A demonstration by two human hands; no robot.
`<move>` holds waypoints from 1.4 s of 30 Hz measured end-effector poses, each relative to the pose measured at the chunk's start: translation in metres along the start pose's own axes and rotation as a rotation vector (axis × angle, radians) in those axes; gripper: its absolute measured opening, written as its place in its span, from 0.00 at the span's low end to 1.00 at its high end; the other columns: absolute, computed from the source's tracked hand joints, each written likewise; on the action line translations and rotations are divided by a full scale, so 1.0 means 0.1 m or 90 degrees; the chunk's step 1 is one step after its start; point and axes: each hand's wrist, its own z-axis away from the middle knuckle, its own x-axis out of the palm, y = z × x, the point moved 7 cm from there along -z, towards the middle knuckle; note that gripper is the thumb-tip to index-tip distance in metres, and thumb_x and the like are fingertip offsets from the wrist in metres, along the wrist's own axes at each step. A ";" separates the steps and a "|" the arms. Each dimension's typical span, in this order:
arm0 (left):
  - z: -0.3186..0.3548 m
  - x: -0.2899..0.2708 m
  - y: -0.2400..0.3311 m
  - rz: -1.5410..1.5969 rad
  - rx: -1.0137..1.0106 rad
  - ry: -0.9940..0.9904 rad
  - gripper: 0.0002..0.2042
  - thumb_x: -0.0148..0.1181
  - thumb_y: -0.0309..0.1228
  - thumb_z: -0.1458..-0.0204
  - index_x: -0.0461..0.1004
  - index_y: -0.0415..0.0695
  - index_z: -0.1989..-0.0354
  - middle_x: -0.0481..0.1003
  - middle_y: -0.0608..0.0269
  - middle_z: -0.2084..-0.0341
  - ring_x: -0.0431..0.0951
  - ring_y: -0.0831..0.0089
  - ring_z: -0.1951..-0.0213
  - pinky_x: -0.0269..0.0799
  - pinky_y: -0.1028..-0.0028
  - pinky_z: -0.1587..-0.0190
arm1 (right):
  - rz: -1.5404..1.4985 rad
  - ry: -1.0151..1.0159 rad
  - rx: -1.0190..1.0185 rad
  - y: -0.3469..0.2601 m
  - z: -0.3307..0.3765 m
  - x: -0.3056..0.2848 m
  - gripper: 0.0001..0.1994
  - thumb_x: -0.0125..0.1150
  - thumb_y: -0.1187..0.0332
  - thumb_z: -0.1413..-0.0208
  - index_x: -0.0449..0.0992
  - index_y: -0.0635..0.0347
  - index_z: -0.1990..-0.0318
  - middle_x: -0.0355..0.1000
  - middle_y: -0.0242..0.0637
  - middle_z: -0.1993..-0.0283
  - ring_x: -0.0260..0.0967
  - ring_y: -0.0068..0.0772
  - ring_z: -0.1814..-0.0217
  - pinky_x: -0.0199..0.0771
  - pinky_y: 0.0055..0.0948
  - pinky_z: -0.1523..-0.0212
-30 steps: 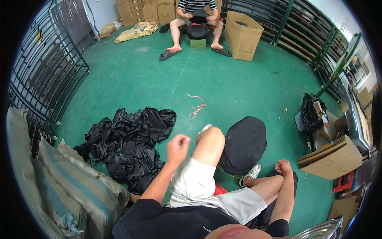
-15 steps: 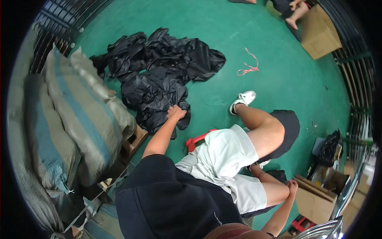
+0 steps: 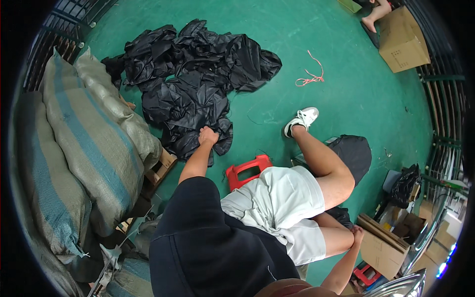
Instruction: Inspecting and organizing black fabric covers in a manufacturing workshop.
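A heap of crumpled black fabric, thin and slightly shiny, is spread on the floor ahead and to the left. My left hand is closed on the near part of this fabric, arm stretched out. Beside my bent right leg, my right hand lies against the knee with its fingers curled. Whatever is under those fingers is hidden. A red plastic stool shows partly from beneath my light shorts. Past my other knee lies a dark rounded bundle.
Stuffed woven sacks with blue stripes lean along the left, over a wooden pallet. A pink string lies on the green floor. At the far right stands a cardboard box beside another person's foot. Flattened cardboard is at lower right.
The view has shifted, exposing more of the red stool. My left hand stays at the near part of the black fabric, and my right hand stays at the knee.
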 end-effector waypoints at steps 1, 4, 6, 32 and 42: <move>-0.10 0.02 0.00 0.002 -0.002 0.003 0.37 0.64 0.44 0.55 0.60 0.37 0.40 0.61 0.43 0.41 0.66 0.49 0.42 0.63 0.58 0.41 | 0.038 -0.023 0.004 -0.02 -0.01 0.06 0.06 0.53 0.77 0.45 0.70 0.63 0.74 0.66 0.33 0.81 0.61 0.24 0.81 0.68 0.26 0.77; -0.42 0.14 -0.30 0.421 -0.221 0.107 0.34 0.64 0.45 0.55 0.65 0.30 0.46 0.72 0.41 0.51 0.72 0.55 0.47 0.66 0.59 0.45 | 0.024 -0.033 0.008 -0.09 -0.07 0.14 0.05 0.55 0.77 0.46 0.70 0.63 0.74 0.66 0.32 0.82 0.61 0.23 0.82 0.67 0.26 0.77; -0.51 0.29 -0.30 0.588 -0.290 0.056 0.28 0.64 0.45 0.54 0.69 0.30 0.55 0.73 0.43 0.54 0.74 0.52 0.50 0.69 0.60 0.49 | 0.027 -0.026 0.013 -0.08 -0.01 0.11 0.05 0.56 0.77 0.46 0.70 0.63 0.73 0.66 0.32 0.82 0.61 0.23 0.82 0.68 0.26 0.77; 0.23 -2.13 -0.47 0.936 0.021 0.643 0.15 0.52 0.33 0.43 0.70 0.31 0.75 0.71 0.54 0.80 0.69 0.66 0.81 0.67 0.69 0.75 | -0.156 -0.097 0.036 -0.69 -0.35 0.82 0.07 0.57 0.70 0.42 0.70 0.64 0.68 0.69 0.38 0.80 0.67 0.29 0.82 0.69 0.28 0.80; 2.25 -3.42 1.27 0.872 0.676 0.498 0.16 0.46 0.34 0.36 0.68 0.37 0.73 0.67 0.72 0.76 0.64 0.83 0.71 0.63 0.76 0.66 | 0.098 -0.041 -0.217 -1.26 -0.24 1.10 0.06 0.59 0.71 0.47 0.74 0.67 0.68 0.73 0.36 0.78 0.70 0.25 0.80 0.70 0.27 0.78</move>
